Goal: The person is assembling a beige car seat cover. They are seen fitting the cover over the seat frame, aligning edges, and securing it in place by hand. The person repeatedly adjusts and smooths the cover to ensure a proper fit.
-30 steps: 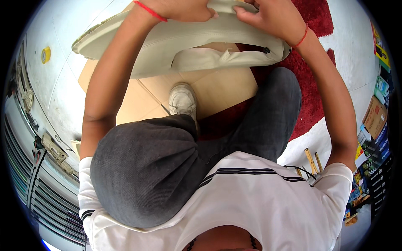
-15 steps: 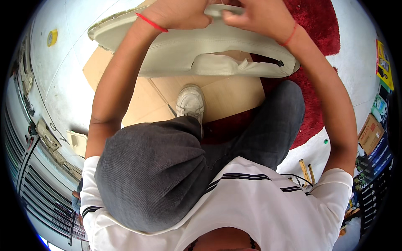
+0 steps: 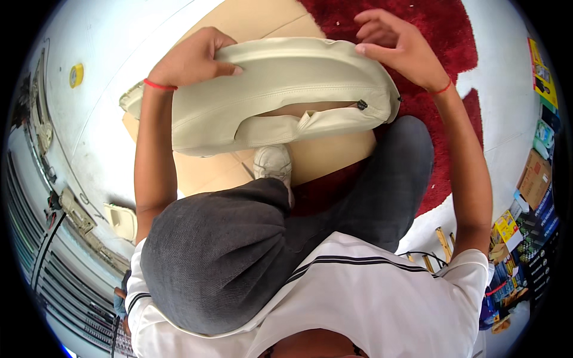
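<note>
A long cream upholstered panel (image 3: 280, 74), which looks like car door trim, lies across the space beyond my shoe. A stitched seam runs along its face. Below the seam is a long opening with a loose flap of cover (image 3: 271, 128) and a small black piece (image 3: 362, 105) at its right end. My left hand (image 3: 200, 59) grips the panel's upper left edge, thumb on the face and fingers behind. At the upper right edge, my right hand (image 3: 394, 45) has its thumb at the rim and its curled fingers raised apart, holding nothing.
Cardboard (image 3: 334, 156) lies under the panel, over a dark red rug (image 3: 412, 24). My shoe (image 3: 273, 161) rests on the cardboard. Yellow tape (image 3: 76, 75) sits on the white floor at left. Packages and a brown box (image 3: 535, 179) line the right side; metal rails (image 3: 65, 280) stand at lower left.
The panel has come nearer to me and now shows more of its face. My hands have moved apart, the left one to the panel's left part, and the right one's fingers have lifted.
</note>
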### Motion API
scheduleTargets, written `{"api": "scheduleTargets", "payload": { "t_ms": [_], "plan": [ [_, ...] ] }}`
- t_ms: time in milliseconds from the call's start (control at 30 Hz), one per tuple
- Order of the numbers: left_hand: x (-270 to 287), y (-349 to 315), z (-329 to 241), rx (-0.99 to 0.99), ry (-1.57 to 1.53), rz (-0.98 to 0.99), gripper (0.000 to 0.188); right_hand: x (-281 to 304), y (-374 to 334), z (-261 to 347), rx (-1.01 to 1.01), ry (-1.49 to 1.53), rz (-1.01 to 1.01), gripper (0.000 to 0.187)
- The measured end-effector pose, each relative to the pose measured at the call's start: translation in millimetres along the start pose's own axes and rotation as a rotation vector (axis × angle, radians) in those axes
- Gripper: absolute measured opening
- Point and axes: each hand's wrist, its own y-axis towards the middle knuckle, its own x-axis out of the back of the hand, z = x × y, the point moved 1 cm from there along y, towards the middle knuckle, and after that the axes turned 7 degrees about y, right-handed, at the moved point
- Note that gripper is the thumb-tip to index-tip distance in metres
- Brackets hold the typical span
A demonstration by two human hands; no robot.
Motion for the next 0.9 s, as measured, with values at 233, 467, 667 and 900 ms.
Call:
{"api": "scheduleTargets", "payload": {
  "t_ms": [233,467,667,900],
  "plan": [
    [-37,23,-9,-0.356,0.259,-0.465,0.031,-67,-5,-23,0.09,-0.046,-0.164,0.042],
    [-34,89,-35,-0.322,0.273,-0.082,0.04,-83,-7,-49,0.031,-0.19,-0.462,0.037],
    [-43,113,-38,-0.452,0.117,0.066,0.04,-81,-1,-32,-0.147,-0.209,-0.416,0.027],
    [-48,94,-60,-0.389,-0.083,0.198,0.029,-60,-9,-9,-0.253,-0.239,-0.207,0.021]
  ]
}}
